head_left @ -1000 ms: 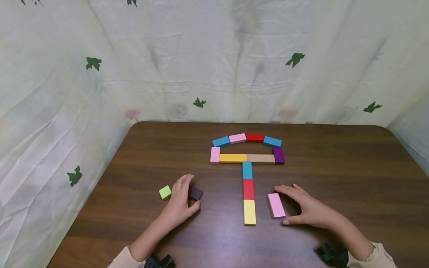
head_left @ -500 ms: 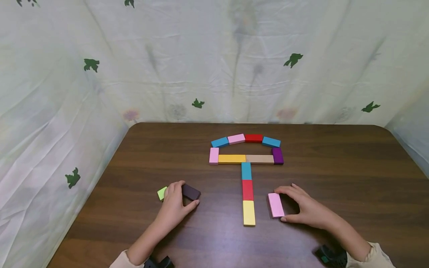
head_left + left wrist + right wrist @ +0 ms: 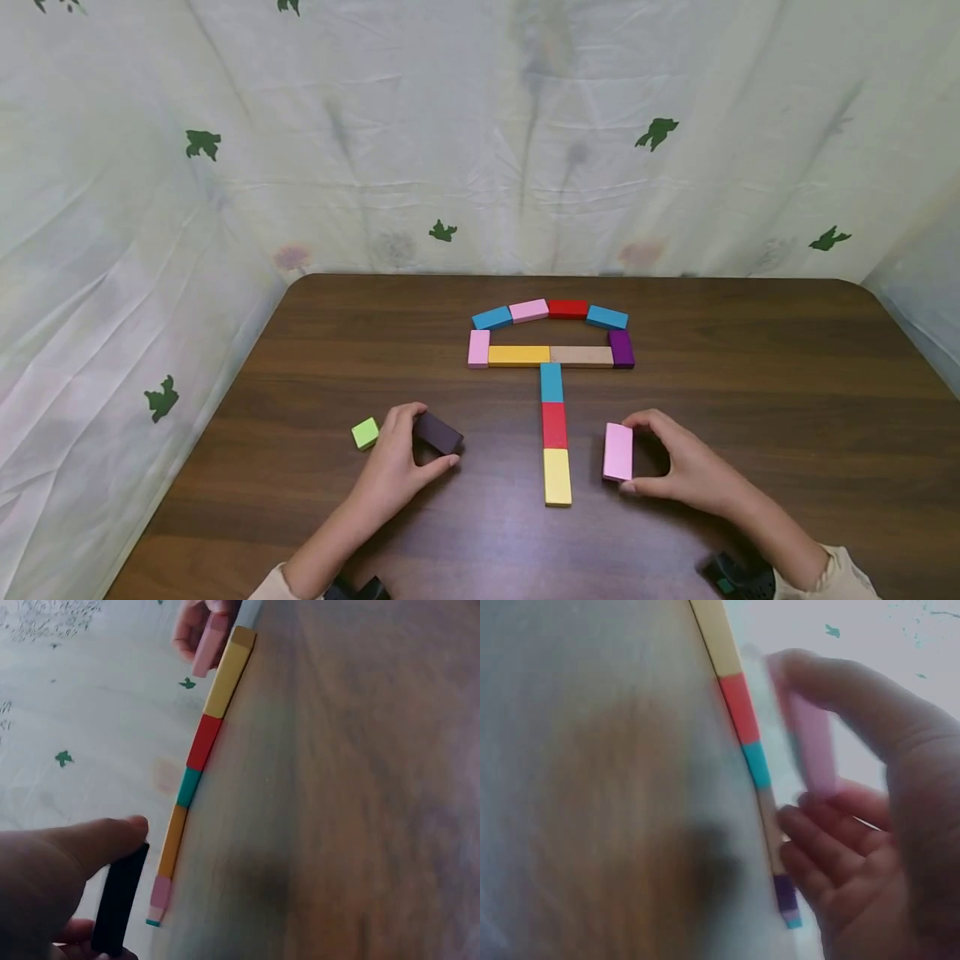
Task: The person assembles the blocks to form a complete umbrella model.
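My left hand [image 3: 397, 458] pinches a black block [image 3: 438, 433] between thumb and fingers, left of the block column. In the left wrist view the black block [image 3: 120, 901] stands between the thumb above and the fingertips below. On the other side of the column, my right hand [image 3: 686, 462] grips a pink block [image 3: 618, 452] by its two ends. The right wrist view shows that pink block [image 3: 815, 746] raised off the table, thumb at one end and fingers at the other. A lime green cube [image 3: 365, 433] lies just left of my left hand.
A column of yellow [image 3: 557, 477], red [image 3: 554, 426] and blue [image 3: 551, 382] blocks runs up the table [image 3: 750, 375]. At its top, a yellow block [image 3: 519, 356] and a tan block [image 3: 581, 357] form a bar, with several coloured blocks arching behind. A white curtain [image 3: 487, 150] hangs beyond.
Both hands have closed on their blocks. The black block has turned and moved slightly right from beside the green cube; the pink block has been lifted and straightened. The arranged blocks stay put.
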`<move>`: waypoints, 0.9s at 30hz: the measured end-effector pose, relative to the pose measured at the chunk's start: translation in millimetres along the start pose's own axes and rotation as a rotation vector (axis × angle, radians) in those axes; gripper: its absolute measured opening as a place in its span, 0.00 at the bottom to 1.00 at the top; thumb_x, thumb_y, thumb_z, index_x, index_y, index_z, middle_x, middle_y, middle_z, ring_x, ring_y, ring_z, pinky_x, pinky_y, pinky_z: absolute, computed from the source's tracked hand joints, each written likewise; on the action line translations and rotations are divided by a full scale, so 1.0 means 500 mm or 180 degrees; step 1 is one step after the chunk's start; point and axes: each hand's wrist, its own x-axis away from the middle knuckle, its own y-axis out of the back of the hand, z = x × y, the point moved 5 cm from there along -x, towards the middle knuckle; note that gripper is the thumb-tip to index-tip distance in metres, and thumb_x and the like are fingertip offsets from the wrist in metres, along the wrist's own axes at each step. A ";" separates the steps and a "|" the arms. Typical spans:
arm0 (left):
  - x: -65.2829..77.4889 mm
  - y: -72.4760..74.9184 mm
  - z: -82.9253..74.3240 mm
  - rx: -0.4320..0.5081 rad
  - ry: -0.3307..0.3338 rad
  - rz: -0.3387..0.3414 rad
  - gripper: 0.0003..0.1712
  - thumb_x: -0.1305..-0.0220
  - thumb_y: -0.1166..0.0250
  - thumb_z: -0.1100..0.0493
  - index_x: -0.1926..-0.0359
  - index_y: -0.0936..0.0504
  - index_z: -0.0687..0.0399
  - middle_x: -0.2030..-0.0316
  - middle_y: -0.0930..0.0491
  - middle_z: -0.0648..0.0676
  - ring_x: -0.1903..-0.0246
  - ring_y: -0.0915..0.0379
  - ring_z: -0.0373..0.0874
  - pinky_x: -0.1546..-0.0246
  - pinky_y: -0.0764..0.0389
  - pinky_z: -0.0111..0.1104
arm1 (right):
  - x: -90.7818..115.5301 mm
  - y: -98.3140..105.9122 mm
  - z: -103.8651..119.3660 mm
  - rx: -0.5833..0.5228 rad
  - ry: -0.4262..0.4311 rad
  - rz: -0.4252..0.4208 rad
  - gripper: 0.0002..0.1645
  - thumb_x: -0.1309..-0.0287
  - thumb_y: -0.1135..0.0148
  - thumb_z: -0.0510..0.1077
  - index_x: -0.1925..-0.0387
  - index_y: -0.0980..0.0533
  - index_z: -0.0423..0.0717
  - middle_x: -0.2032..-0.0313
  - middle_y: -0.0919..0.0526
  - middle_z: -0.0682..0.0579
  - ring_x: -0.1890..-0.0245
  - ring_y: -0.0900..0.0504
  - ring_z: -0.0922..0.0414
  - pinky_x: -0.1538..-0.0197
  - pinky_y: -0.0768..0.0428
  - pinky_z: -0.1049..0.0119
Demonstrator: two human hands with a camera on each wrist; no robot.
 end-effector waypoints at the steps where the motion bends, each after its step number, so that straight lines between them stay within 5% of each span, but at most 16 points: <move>1: 0.001 0.001 -0.005 0.0028 -0.0022 -0.0004 0.43 0.59 0.26 0.49 0.45 0.36 0.65 0.50 0.35 0.59 0.53 0.36 0.49 0.56 0.28 0.39 | 0.001 0.000 0.003 -0.0040 0.0045 -0.0045 0.39 0.69 0.26 0.59 0.54 0.32 0.50 0.58 0.29 0.62 0.57 0.29 0.61 0.53 0.28 0.63; 11: 0.020 0.007 -0.054 0.0197 -0.0346 -0.0065 0.44 0.63 0.24 0.51 0.47 0.35 0.63 0.51 0.34 0.55 0.53 0.36 0.46 0.55 0.29 0.38 | 0.012 -0.006 0.057 -0.0364 0.0434 -0.0211 0.37 0.71 0.23 0.53 0.57 0.33 0.51 0.59 0.30 0.63 0.59 0.29 0.62 0.55 0.29 0.70; 20: 0.036 0.003 -0.086 0.0214 -0.0531 0.0037 0.44 0.64 0.23 0.51 0.48 0.34 0.63 0.53 0.34 0.52 0.54 0.36 0.42 0.56 0.28 0.36 | 0.027 -0.040 0.111 -0.0334 0.0355 -0.0010 0.36 0.68 0.26 0.58 0.57 0.33 0.56 0.59 0.31 0.66 0.58 0.29 0.64 0.55 0.28 0.66; 27: 0.044 -0.005 -0.098 0.0243 -0.0469 0.0256 0.44 0.63 0.24 0.50 0.47 0.35 0.62 0.53 0.34 0.50 0.54 0.36 0.40 0.54 0.29 0.35 | 0.042 -0.072 0.140 -0.0478 0.0183 0.0238 0.37 0.69 0.25 0.57 0.56 0.35 0.59 0.60 0.32 0.68 0.60 0.29 0.67 0.57 0.28 0.68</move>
